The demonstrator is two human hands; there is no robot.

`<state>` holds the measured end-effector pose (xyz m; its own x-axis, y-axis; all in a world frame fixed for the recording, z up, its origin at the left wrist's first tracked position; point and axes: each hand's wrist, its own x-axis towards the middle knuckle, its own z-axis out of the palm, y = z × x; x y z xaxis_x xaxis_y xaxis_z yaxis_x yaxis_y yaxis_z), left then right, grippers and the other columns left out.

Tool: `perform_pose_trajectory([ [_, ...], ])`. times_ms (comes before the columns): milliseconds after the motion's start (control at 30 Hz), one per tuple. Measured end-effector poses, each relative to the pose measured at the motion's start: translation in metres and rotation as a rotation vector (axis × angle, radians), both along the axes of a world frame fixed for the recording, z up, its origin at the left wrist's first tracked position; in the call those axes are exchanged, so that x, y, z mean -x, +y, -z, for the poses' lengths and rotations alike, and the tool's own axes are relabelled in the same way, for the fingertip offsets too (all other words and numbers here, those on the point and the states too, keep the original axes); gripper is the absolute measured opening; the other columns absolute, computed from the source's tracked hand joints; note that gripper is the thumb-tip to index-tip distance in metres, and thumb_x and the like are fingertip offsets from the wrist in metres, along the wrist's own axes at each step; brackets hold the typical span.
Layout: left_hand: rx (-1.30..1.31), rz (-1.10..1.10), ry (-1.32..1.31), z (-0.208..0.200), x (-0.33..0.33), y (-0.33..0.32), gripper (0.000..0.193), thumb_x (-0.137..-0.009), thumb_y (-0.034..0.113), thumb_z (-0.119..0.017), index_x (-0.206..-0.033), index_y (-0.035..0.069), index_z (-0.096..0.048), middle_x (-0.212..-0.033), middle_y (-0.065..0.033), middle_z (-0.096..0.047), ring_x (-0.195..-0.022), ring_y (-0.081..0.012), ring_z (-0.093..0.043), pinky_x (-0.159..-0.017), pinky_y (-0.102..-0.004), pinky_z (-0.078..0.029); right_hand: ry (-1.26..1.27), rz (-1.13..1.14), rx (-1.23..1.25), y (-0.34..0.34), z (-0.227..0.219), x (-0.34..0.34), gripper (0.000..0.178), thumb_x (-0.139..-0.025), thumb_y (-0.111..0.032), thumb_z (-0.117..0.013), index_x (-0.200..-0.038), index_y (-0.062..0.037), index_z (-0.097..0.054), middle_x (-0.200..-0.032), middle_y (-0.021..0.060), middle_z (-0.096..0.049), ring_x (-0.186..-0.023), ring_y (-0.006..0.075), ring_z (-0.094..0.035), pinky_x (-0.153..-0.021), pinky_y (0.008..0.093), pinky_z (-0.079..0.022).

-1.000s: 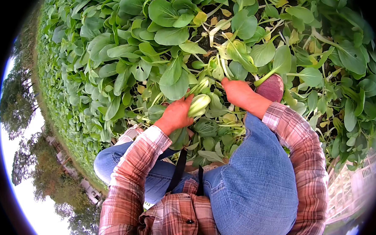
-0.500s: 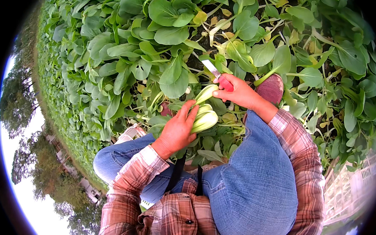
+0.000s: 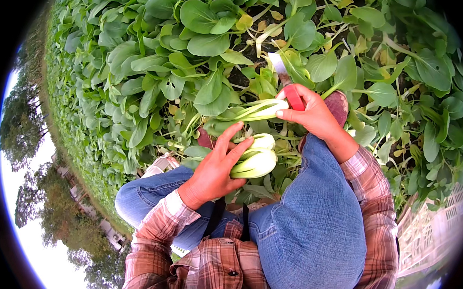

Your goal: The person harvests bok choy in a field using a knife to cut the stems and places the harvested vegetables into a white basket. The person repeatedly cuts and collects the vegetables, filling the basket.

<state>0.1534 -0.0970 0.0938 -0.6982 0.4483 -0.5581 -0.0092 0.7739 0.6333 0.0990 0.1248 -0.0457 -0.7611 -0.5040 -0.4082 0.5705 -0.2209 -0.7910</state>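
My left hand is closed round a few heads of bok choy, their pale, cut bases pointing right and their leaves mostly hidden under the hand. Just beyond it, my right hand holds a knife by its red handle, the short flat blade tilted up and away over the plants. That same hand pinches a single bok choy by its base between thumb and fingers. Its leafy end trails left above my left fingers, which lie close to it.
Dense rows of leafy bok choy plants spread ahead and left. Yellowed leaves and cut stems litter the soil ahead. My maroon shoe is right of my right hand. A white slatted crate stands at lower right.
My right hand has drawn one bok choy away from the bunch, moving slightly right with the knife blade tipped more upright. My left hand keeps the other heads, slightly nearer me.
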Motion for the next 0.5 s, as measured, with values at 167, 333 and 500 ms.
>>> perform_pose_trajectory([
  [167, -0.19, -0.024, 0.177, -0.01, 0.027, 0.006, 0.085, -0.055, 0.007, -0.076, -0.133, 0.006, -0.042, -0.134, -0.0148, -0.046, -0.12, -0.0332, -0.046, -0.106, -0.042, -0.03, 0.007, -0.087, 0.083, 0.01, -0.026, 0.006, 0.03, -0.08, -0.006, -0.071, -0.105, -0.003, -0.055, -0.105, 0.0032, -0.06, -0.098, 0.0102, -0.055, -0.088, 0.0267, -0.045],
  [333, -0.24, -0.254, 0.035, 0.007, 0.042, 0.015, 0.082, -0.06, 0.011, -0.076, -0.133, 0.004, -0.041, -0.126, -0.0179, -0.052, -0.121, -0.0313, -0.048, -0.103, -0.0397, -0.036, 0.017, -0.029, 0.23, 0.002, -0.02, 0.004, 0.03, -0.084, -0.007, -0.067, -0.111, -0.0044, -0.055, -0.095, -0.0014, -0.06, -0.08, 0.0057, -0.056, -0.069, 0.0235, -0.047],
  [500, -0.081, -0.175, -0.122, 0.01, 0.059, 0.011, 0.082, -0.061, 0.01, -0.074, -0.134, -0.001, -0.037, -0.121, -0.0209, -0.054, -0.109, -0.0334, -0.056, -0.094, -0.0355, -0.045, 0.059, -0.209, -0.124, -0.001, -0.016, 0.009, 0.03, -0.095, -0.022, -0.052, -0.118, -0.0028, -0.05, -0.088, 0.007, -0.061, -0.07, 0.0142, -0.059, -0.061, 0.0305, -0.047],
])
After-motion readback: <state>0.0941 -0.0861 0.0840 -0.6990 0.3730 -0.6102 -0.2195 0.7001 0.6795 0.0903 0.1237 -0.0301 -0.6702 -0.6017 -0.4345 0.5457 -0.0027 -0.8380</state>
